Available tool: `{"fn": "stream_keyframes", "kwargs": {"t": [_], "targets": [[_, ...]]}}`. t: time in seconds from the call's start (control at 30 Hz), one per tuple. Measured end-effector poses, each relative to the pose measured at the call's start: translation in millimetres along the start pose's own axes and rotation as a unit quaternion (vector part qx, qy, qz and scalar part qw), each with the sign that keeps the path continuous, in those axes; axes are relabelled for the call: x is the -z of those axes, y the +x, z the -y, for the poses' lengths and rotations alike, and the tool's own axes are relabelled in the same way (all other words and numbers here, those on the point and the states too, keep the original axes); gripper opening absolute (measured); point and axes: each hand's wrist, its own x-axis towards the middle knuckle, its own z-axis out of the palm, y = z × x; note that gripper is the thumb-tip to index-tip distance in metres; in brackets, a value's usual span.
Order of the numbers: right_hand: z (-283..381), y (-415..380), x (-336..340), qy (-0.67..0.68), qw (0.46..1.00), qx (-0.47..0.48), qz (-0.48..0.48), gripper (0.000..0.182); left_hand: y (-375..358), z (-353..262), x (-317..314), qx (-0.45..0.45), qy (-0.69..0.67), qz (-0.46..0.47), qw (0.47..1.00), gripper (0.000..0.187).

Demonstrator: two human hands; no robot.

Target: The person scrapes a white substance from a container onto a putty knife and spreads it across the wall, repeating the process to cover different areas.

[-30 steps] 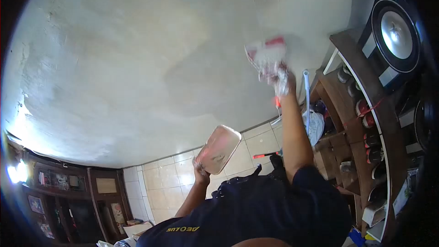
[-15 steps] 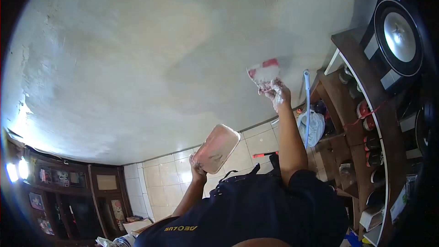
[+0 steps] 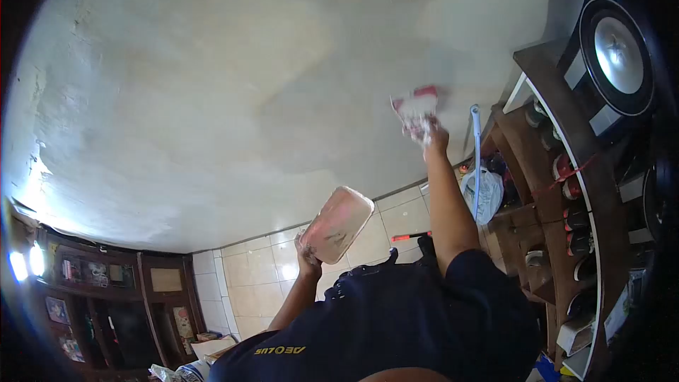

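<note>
My right hand, smeared with white paste, is closed on a red putty scraper whose blade is largely coated in the same white. The scraper lies against or close over the grey, patchy plastered wall. Lower and to the left, my left hand grips a shallow pink plastic tray by its left end. The tray is tilted, its inside smeared with greyish paste and its rim whitish.
At the right stands a brown shoe rack with several shoes, near a large speaker. A pale blue pole and a white plastic bag are beside it. A red-handled tool shows over the tiled floor; a dark cabinet is at left.
My right hand and the scraper have shifted a little to the right and upward along the wall. The tray in my left hand has risen slightly.
</note>
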Motion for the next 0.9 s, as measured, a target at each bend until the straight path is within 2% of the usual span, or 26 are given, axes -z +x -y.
{"fn": "stream_keyframes", "kwargs": {"t": [0.07, 0.17, 0.23, 0.27, 0.3, 0.33, 0.37, 0.4, 0.47, 0.5, 0.53, 0.57, 0.6, 0.67, 0.7, 0.73, 0.8, 0.83, 0.87, 0.9], "targets": [[9, -29, 21, -0.022, 0.995, -0.090, 0.024, 0.035, 0, -6, -4, -0.014, 0.022, 0.014, 1.000, 0.066], [51, -51, 9, 0.058, 0.994, -0.060, 0.067, 0.032, 1, 1, -4, -0.028, 0.000, 0.005, 1.000, 0.068], [111, -58, -47, 0.149, 0.980, -0.010, 0.132, 0.034, 1, -2, -6, -0.040, 0.020, 0.019, 0.999, 0.068], [142, -46, -64, 0.099, 0.969, 0.062, 0.219, 0.034, 0, -4, -7, -0.054, 0.040, 0.033, 0.997, 0.067], [194, -67, -109, 0.138, 0.954, 0.107, 0.245, 0.036, 0, -6, -8, -0.061, 0.039, 0.034, 0.997, 0.067], [236, -66, -141, 0.120, 0.945, 0.132, 0.276, 0.037, -1, -9, -8, -0.059, 0.051, 0.030, 0.997, 0.068], [276, -85, -179, 0.165, 0.918, 0.181, 0.313, 0.034, -1, -12, -12, -0.057, 0.062, 0.026, 0.996, 0.069], [311, -100, -215, 0.183, 0.867, 0.255, 0.386, 0.032, -5, -18, -19, -0.069, 0.031, 0.053, 0.996, 0.068], [358, -90, -267, 0.103, 0.906, 0.292, 0.289, 0.034, -1, -10, -10, -0.047, 0.042, 0.043, 0.997, 0.068], [365, -76, -275, 0.117, 0.852, 0.329, 0.390, 0.037, 1, -5, -4, -0.036, 0.022, 0.042, 0.998, 0.067], [365, -50, -290, 0.051, 0.891, 0.335, 0.301, 0.036, 0, -1, -3, -0.003, -0.023, -0.008, 1.000, 0.069], [358, -27, -296, -0.018, 0.919, 0.334, 0.207, 0.035, 1, -1, -6, -0.002, -0.019, -0.005, 1.000, 0.069], [344, -36, -282, -0.095, 0.943, 0.310, 0.080, 0.033, -2, -3, -10, 0.004, -0.010, -0.014, 1.000, 0.069], [282, -24, -225, -0.003, 0.933, 0.303, 0.193, 0.031, -1, -3, -9, 0.020, 0.018, -0.007, 1.000, 0.067], [244, -5, -193, -0.030, 0.941, 0.284, 0.183, 0.032, -4, -3, -9, 0.024, 0.015, -0.010, 1.000, 0.067], [206, -13, -164, -0.027, 0.976, 0.196, 0.093, 0.033, -8, -5, -10, 0.011, 0.000, -0.013, 1.000, 0.065], [109, 13, -80, -0.136, 0.985, 0.096, 0.037, 0.032, -7, -2, -1, -0.007, -0.023, 0.001, 1.000, 0.063], [68, 7, -42, -0.125, 0.984, 0.126, 0.032, 0.030, -6, -6, -3, -0.005, -0.025, 0.002, 1.000, 0.063], [-7, 40, 11, -0.095, 0.990, 0.100, 0.014, 0.029, -7, -12, -7, 0.016, -0.009, 0.007, 1.000, 0.064], [0, -3, 17, -0.032, 0.999, -0.040, 0.002, 0.036, -8, -17, -9, 0.038, 0.008, 0.012, 0.999, 0.064]]}}
